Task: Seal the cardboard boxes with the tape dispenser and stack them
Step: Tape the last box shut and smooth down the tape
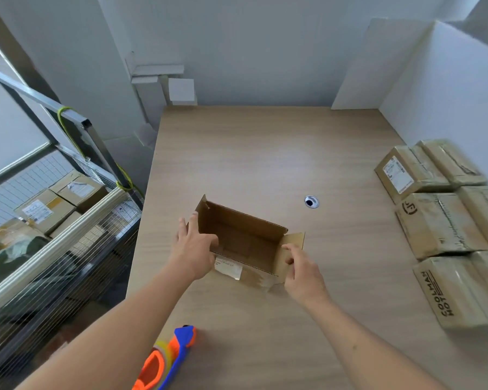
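An open cardboard box (245, 243) sits in the middle of the wooden table (265, 153), flaps up, with a white label on its near side. My left hand (193, 249) rests against the box's left end, fingers fairly straight along the left flap. My right hand (302, 271) pinches the right flap at the box's right end. An orange and blue tape dispenser (166, 358) lies at the near edge of the table, left of my arms and untouched.
Several taped cardboard boxes (443, 223) sit in rows along the table's right side. A round cable hole (311, 201) is behind the open box. A wire cage cart (54, 220) with more boxes stands left of the table.
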### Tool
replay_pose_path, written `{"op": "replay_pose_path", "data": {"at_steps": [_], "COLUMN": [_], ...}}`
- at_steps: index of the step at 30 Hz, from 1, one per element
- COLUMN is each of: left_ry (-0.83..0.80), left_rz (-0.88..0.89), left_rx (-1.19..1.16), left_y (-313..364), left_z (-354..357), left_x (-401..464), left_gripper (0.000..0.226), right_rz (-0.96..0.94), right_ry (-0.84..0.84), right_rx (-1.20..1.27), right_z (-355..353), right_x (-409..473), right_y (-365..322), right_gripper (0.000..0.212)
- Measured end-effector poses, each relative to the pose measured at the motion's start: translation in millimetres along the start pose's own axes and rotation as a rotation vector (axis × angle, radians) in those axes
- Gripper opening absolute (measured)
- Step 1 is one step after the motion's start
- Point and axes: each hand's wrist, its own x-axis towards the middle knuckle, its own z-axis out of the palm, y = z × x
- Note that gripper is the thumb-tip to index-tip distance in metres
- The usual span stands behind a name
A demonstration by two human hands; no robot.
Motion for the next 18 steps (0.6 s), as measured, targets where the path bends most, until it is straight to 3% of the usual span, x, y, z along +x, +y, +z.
{"op": "replay_pose_path", "data": {"at_steps": [5,14,18], "left_ry": [-0.086,-0.045,-0.067], "left_rz": [0.008,0.076,0.163], "left_rx": [0.075,0.098,-0.026], "left_y": [27,43,30], "left_z": [11,30,43], "left_x": [-39,-69,-65], "left_gripper": [0.008,0.005,0.009], "right_rz": [0.107,0.219,0.210], "right_ry": [-0.124,-0.190,-0.160], "right_rx": [-0.081,-0.266,-0.248], "right_z": [-31,-42,-35], "right_x": [-22,-6,5], "right_y": [22,12,3], "right_gripper": [0.084,0.082,0.078]}}
